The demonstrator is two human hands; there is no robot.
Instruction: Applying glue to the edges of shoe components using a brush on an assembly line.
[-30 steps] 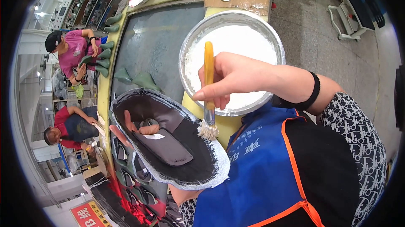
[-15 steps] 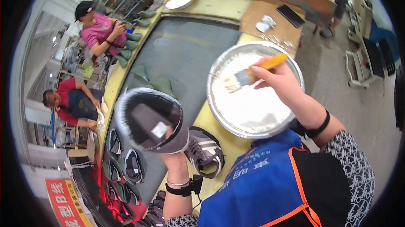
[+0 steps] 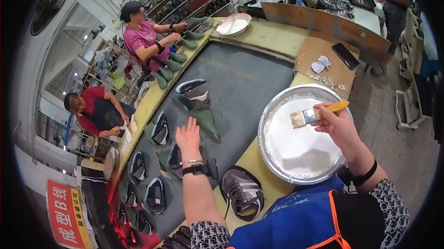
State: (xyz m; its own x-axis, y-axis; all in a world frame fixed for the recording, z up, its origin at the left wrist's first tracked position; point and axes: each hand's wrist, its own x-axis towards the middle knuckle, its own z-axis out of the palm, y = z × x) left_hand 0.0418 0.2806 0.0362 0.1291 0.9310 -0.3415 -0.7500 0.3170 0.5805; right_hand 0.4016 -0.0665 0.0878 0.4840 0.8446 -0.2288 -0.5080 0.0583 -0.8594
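My left hand (image 3: 188,137) reaches over the grey belt with its palm up and fingers stretched out, holding nothing. Just beyond it lie a green shoe last (image 3: 203,121) and a dark shoe upper (image 3: 193,90) with a pale edge. In my right hand (image 3: 336,121) is a paintbrush (image 3: 311,115) with a yellow handle, its bristles above the white liquid in a metal basin (image 3: 262,143). A finished-looking grey sneaker (image 3: 241,191) with white stripes stands on the yellow ledge between my left forearm and the basin.
Several shoe uppers (image 3: 154,195) lie on the belt (image 3: 245,75) at left. Two people work along the far-left ledge, one with green lasts (image 3: 174,65). Cardboard (image 3: 309,55) with a phone (image 3: 345,56) and crumpled white tissue (image 3: 320,64) lies behind the basin. A white bowl (image 3: 233,25) stands farther back.
My left hand has let go of the shoe upper, and an upper now lies on the belt beyond it. The brush stays in my right hand over the basin. The view has shifted.
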